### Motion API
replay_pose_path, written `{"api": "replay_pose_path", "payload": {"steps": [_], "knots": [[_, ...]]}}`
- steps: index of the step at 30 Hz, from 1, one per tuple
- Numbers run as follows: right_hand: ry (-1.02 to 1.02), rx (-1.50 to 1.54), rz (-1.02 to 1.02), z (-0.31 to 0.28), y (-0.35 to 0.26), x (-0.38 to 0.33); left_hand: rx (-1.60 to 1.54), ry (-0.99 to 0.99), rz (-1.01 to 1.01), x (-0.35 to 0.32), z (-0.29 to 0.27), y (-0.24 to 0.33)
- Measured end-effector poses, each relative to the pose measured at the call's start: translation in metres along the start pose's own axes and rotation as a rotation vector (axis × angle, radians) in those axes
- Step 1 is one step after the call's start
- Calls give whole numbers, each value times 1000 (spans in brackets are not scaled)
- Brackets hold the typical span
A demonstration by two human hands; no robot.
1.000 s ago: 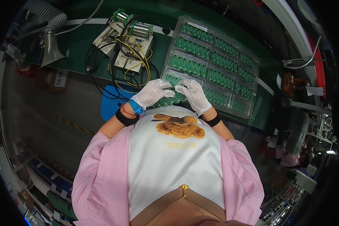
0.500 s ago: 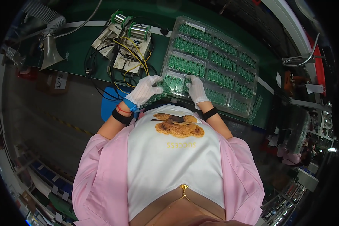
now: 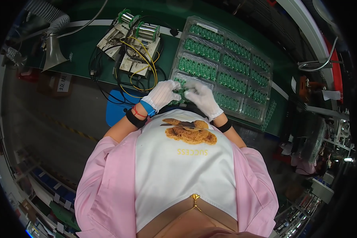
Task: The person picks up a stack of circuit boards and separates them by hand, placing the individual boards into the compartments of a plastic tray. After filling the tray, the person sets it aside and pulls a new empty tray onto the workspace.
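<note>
Both my hands wear white gloves and meet over the near left corner of a clear plastic tray (image 3: 174,68) of green circuit boards. My left hand (image 3: 162,95) is closed on a strip of green circuit boards (image 3: 181,102), which shows beside and below its fingertips. Right beside it, my right hand (image 3: 202,98) reaches in over the same boards. Its fingers are smeared by motion, so whether they grip anything does not show. Rows of upright circuit boards (image 3: 197,68) fill the tray's compartments just beyond my hands.
Left of the tray stand soldering wire feeders (image 3: 135,65) with wire spools (image 3: 147,31) and tangled black and yellow cables. A fume nozzle (image 3: 54,55) hangs over the green bench at far left. Below its edge is a blue stool (image 3: 117,107). More boards (image 3: 269,115) lie right of the tray.
My right hand has left the tray's near compartment and moved left and toward me, up to my left hand. The left hand, with the boards, has shifted slightly right.
</note>
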State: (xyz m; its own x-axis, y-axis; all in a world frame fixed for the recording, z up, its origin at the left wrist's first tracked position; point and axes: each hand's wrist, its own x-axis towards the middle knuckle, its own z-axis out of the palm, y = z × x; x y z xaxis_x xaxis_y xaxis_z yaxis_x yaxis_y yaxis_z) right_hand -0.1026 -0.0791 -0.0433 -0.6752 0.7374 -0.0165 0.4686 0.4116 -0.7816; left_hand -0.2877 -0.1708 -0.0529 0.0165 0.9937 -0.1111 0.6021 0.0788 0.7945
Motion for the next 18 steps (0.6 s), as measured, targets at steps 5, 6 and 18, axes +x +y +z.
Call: {"api": "replay_pose_path", "payload": {"steps": [5,6,18], "knots": [[-176,108,-164,-4,16,-4,80,-134,86,7,3,4],[-196,231,-134,-6,19,-5,88,-122,193,7,7,-3],[-265,1241,337,-25,26,-12,129,9,697,11,5,-8]]}}
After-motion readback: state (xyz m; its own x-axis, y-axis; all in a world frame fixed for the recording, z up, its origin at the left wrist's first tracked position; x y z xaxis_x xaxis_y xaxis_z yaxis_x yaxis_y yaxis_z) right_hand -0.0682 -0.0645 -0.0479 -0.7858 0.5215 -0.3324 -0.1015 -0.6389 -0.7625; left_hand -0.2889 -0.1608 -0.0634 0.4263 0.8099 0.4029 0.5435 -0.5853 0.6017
